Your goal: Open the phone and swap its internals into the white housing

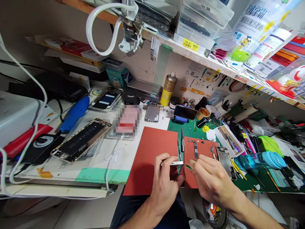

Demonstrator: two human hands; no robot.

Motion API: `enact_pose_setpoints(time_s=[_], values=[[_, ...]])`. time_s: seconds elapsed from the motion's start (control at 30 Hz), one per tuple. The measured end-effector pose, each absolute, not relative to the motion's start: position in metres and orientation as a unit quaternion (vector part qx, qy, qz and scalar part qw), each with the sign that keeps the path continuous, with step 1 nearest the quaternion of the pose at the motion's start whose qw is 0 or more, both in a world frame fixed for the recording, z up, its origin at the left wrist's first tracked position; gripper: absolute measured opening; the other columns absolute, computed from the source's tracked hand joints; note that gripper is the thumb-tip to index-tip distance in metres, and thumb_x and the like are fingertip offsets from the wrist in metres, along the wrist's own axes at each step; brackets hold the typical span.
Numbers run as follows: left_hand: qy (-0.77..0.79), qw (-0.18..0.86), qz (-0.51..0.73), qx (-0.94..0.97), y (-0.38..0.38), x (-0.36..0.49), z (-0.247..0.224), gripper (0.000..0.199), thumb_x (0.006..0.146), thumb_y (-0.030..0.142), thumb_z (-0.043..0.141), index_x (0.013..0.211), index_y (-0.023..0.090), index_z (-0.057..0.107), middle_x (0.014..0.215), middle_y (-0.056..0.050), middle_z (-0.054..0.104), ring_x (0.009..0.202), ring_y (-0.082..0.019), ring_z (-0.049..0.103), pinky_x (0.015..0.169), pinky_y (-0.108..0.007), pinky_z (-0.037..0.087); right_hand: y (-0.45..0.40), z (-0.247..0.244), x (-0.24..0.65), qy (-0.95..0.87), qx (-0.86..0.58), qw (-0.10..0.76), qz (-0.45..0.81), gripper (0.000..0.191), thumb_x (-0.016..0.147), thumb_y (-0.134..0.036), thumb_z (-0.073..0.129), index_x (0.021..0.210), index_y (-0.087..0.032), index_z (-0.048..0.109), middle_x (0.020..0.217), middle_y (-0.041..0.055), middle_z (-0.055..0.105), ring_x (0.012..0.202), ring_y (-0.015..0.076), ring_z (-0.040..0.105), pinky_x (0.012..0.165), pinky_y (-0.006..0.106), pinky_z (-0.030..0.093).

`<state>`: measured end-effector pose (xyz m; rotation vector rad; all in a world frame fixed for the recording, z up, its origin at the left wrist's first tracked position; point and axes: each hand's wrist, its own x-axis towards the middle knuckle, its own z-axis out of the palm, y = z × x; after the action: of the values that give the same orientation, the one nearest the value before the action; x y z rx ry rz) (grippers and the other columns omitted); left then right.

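Edge-on in my left hand (164,178) is a slim silver-edged phone (176,163), gripped between thumb and fingers above the red mat. My right hand (209,175) pinches a thin greenish piece (189,167) at the phone's right end; its kind is too small to make out. Whether that piece touches the phone I cannot tell. Just beyond the hands lie a grey screwdriver (182,140) and a dark thin tool (179,151). A small circuit board part (195,149) rests on the second red mat (190,144), partly behind my right hand.
An opened phone (81,140) lies left, with a blue-handled tool (75,114) beside it. To the right are a phone housing (226,162) and a blue bottle (259,160). A yellow spray can (168,89) stands at the back. A loaded shelf (207,57) hangs overhead.
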<state>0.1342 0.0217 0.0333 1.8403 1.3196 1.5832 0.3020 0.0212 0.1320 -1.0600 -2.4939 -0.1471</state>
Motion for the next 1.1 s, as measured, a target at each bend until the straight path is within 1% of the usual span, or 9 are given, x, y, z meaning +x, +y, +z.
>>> enact_pose_setpoints(time_s=[0.27, 0.47, 0.53, 0.67, 0.87, 0.93, 1.1], values=[[0.454, 0.179, 0.564, 0.666, 0.023, 0.136, 0.034, 0.034, 0.095, 0.009, 0.065, 0.126, 0.022, 0.06, 0.116, -0.008, 0.056, 0.097, -0.019, 0.068, 0.073, -0.027, 0.063, 0.02, 0.137, 0.301, -0.892, -0.397, 0.213, -0.041, 0.027, 0.101, 0.003, 0.044, 0.1, -0.017, 0.062, 0.071, 0.0015, 0.057, 0.064, 0.0188, 0.044, 0.06, 0.033, 0.041], [0.446, 0.169, 0.557, 0.679, 0.023, 0.137, 0.033, 0.036, 0.095, 0.008, 0.066, 0.128, 0.019, 0.06, 0.116, -0.009, 0.057, 0.102, -0.019, 0.069, 0.082, -0.028, 0.063, 0.024, 0.147, 0.305, -0.903, -0.397, 0.163, 0.003, 0.027, 0.1, 0.002, 0.043, 0.094, -0.017, 0.062, 0.073, 0.0028, 0.062, 0.065, 0.0189, 0.045, 0.058, 0.034, 0.038], [0.446, 0.171, 0.555, 0.681, 0.022, 0.136, 0.033, 0.036, 0.095, 0.008, 0.065, 0.129, 0.019, 0.06, 0.117, -0.009, 0.057, 0.102, -0.02, 0.069, 0.082, -0.028, 0.063, 0.025, 0.149, 0.306, -0.91, -0.386, 0.15, -0.005, 0.027, 0.099, 0.002, 0.043, 0.098, -0.015, 0.064, 0.074, 0.0033, 0.063, 0.065, 0.0193, 0.045, 0.059, 0.034, 0.039], [0.437, 0.186, 0.545, 0.691, 0.021, 0.134, 0.033, 0.037, 0.096, 0.007, 0.062, 0.13, 0.019, 0.06, 0.118, -0.01, 0.057, 0.099, -0.019, 0.069, 0.077, -0.027, 0.063, 0.026, 0.15, 0.308, -0.923, -0.356, 0.132, -0.061, 0.03, 0.099, 0.002, 0.042, 0.113, -0.009, 0.065, 0.079, 0.006, 0.068, 0.067, 0.0206, 0.05, 0.061, 0.036, 0.043], [0.438, 0.194, 0.535, 0.696, 0.021, 0.132, 0.034, 0.037, 0.097, 0.01, 0.063, 0.132, 0.02, 0.059, 0.118, -0.01, 0.058, 0.099, -0.021, 0.071, 0.075, -0.029, 0.064, 0.025, 0.15, 0.308, -0.931, -0.326, 0.125, -0.104, 0.032, 0.101, 0.002, 0.04, 0.12, -0.009, 0.064, 0.082, 0.008, 0.07, 0.068, 0.0208, 0.054, 0.061, 0.037, 0.045], [0.439, 0.191, 0.54, 0.692, 0.022, 0.133, 0.034, 0.036, 0.097, 0.011, 0.063, 0.131, 0.021, 0.059, 0.118, -0.01, 0.058, 0.099, -0.021, 0.071, 0.075, -0.03, 0.065, 0.025, 0.15, 0.308, -0.928, -0.335, 0.125, -0.104, 0.03, 0.101, 0.001, 0.041, 0.117, -0.01, 0.064, 0.08, 0.007, 0.069, 0.067, 0.0207, 0.052, 0.06, 0.037, 0.044], [0.442, 0.181, 0.548, 0.687, 0.023, 0.138, 0.034, 0.036, 0.096, 0.008, 0.063, 0.129, 0.023, 0.06, 0.116, -0.009, 0.059, 0.098, -0.02, 0.071, 0.076, -0.029, 0.065, 0.022, 0.15, 0.305, -0.91, -0.386, 0.139, -0.058, 0.028, 0.098, 0.002, 0.042, 0.1, -0.015, 0.064, 0.073, 0.0033, 0.062, 0.063, 0.0194, 0.044, 0.057, 0.036, 0.038]])
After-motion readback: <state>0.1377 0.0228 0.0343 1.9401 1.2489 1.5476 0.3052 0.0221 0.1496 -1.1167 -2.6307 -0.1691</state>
